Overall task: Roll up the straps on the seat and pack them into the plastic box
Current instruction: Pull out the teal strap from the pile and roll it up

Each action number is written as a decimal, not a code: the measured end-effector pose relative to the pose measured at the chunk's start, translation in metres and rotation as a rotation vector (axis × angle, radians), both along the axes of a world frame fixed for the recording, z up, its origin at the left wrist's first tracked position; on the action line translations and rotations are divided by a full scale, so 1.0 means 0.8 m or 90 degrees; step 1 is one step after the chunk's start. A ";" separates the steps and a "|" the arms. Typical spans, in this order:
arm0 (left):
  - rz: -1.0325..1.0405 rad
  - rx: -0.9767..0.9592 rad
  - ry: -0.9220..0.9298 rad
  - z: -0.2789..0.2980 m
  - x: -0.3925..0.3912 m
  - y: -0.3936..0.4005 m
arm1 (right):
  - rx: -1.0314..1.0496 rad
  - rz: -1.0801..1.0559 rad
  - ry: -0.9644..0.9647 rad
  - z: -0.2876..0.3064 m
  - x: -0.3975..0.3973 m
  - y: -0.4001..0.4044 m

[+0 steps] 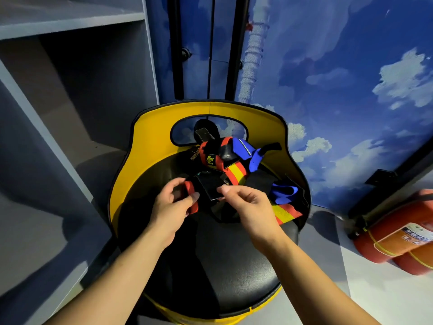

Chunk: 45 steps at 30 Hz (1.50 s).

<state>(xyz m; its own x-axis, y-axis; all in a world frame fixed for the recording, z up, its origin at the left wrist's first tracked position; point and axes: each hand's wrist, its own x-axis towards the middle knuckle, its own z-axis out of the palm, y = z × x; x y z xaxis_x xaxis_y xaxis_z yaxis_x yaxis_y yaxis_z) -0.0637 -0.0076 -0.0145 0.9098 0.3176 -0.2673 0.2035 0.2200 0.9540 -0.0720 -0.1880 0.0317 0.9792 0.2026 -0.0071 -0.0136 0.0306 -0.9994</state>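
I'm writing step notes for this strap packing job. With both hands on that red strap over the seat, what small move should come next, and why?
Probably start winding: the left hand grips the red fabric strap at one end, and the right hand pinches its flat black patch. It is not rolled yet, and more straps lie piled on the round black seat cushion.

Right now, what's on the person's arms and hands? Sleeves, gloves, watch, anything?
Nothing worn that shows. Both forearms are bare up to the bottom edge of the frame, with no sleeve cuff in view. The left hand and right hand have no gloves, and no rings, watch, bands or markings are visible.
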 end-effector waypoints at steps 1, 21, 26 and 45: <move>0.013 0.026 -0.006 -0.001 0.001 -0.001 | 0.008 -0.019 0.002 0.000 -0.001 0.005; 0.158 -0.098 -0.040 0.010 -0.007 -0.031 | 0.057 -0.023 0.256 -0.026 0.002 0.016; 0.137 -0.211 0.007 0.015 -0.013 -0.033 | 0.057 -0.078 0.265 -0.039 0.007 0.019; 0.105 -0.177 -0.036 0.021 -0.013 -0.028 | -0.014 -0.114 0.147 -0.042 0.002 0.027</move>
